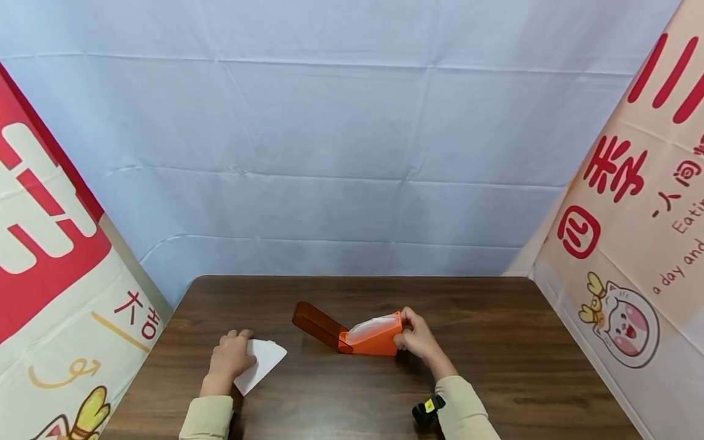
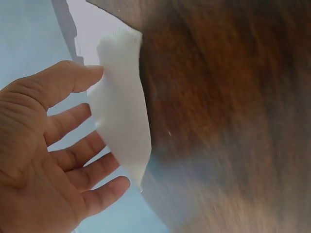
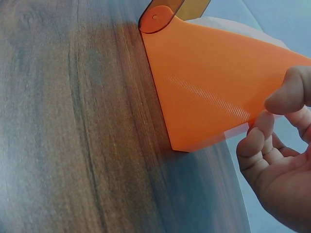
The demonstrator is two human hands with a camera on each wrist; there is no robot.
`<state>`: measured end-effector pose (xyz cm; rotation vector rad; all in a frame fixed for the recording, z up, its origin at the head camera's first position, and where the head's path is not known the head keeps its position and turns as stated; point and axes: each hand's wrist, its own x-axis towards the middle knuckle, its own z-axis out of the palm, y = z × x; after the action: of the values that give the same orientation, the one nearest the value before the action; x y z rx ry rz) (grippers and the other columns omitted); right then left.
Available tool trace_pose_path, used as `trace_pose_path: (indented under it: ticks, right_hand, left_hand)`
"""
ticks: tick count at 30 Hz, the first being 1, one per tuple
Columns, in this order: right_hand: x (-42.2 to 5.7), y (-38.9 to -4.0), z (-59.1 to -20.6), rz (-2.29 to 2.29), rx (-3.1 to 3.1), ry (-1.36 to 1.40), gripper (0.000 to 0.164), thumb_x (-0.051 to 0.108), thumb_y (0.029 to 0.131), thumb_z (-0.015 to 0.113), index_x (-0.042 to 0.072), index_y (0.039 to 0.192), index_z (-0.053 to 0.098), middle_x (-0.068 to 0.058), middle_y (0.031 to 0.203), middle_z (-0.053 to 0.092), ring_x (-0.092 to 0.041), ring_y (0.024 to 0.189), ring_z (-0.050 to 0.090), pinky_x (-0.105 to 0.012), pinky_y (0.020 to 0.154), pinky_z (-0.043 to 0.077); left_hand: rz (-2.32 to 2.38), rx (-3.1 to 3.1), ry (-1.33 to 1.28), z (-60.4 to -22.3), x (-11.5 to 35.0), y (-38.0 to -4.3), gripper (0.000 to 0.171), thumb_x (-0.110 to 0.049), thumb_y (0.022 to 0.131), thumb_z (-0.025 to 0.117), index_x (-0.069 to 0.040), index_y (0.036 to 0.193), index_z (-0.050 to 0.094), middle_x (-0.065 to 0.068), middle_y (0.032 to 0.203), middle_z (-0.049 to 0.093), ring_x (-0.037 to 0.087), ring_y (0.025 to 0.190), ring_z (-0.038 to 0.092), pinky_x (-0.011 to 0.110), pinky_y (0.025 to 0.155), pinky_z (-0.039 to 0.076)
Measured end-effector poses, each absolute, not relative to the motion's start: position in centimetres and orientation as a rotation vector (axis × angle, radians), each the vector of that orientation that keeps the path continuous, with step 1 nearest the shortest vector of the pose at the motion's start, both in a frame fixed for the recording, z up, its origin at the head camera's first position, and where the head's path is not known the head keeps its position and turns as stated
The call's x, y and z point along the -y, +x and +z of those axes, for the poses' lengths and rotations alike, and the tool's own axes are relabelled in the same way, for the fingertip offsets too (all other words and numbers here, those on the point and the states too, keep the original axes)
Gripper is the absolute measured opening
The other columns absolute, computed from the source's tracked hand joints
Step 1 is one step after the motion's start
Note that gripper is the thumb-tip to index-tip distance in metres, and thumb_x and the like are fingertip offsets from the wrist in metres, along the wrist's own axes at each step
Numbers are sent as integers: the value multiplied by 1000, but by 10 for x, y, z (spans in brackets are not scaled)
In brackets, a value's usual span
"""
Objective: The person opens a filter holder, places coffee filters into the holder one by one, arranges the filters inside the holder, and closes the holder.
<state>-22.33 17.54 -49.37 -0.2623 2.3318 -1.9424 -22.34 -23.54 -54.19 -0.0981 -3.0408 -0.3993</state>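
Note:
My left hand (image 1: 230, 356) pinches a white coffee filter paper (image 1: 266, 360) low over the left of the table. Its thumb lies on the near face of the paper in the left wrist view, and the fingertips pass behind the edge. With thumb and curled fingers, my right hand (image 1: 419, 336) grips the right end of an orange filter holder (image 1: 374, 346). More white filter papers (image 1: 375, 327) stand inside this holder, their rounded tops showing above its sloping rim. Its brown see-through lid (image 1: 318, 324) is swung open to the left on a round hinge (image 3: 155, 17).
The dark wood table (image 1: 495, 318) reaches back to a pale blue cloth backdrop (image 1: 330, 153). Printed banners hang at the left (image 1: 44, 244) and right (image 1: 632, 244). A black wrist strap (image 1: 428, 410) sits at the right sleeve.

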Motion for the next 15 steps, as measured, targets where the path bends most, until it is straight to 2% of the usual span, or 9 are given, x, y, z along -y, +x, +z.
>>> trace_pose_path:
  ticks: [7, 15]
  right_hand:
    - [-176, -225, -495, -1937, -2339, -250, 28, -17, 62, 52, 1, 82, 45, -9, 71, 49, -19, 51, 45, -33, 50, 41]
    - [-175, -224, -495, -1928, -2350, -259, 27, -17, 62, 52, -1, 83, 44, -9, 72, 49, -20, 53, 45, -31, 49, 41]
  left_hand:
    - [-379, 3011, -86, -540, 235, -222, 44, -13, 65, 72, 4, 105, 63, 23, 93, 49, 40, 81, 48, 53, 59, 43]
    - [-278, 2951, -106, -539, 238, -220, 14, 0, 75, 64, -2, 88, 68, 18, 78, 52, 40, 74, 55, 52, 55, 42]
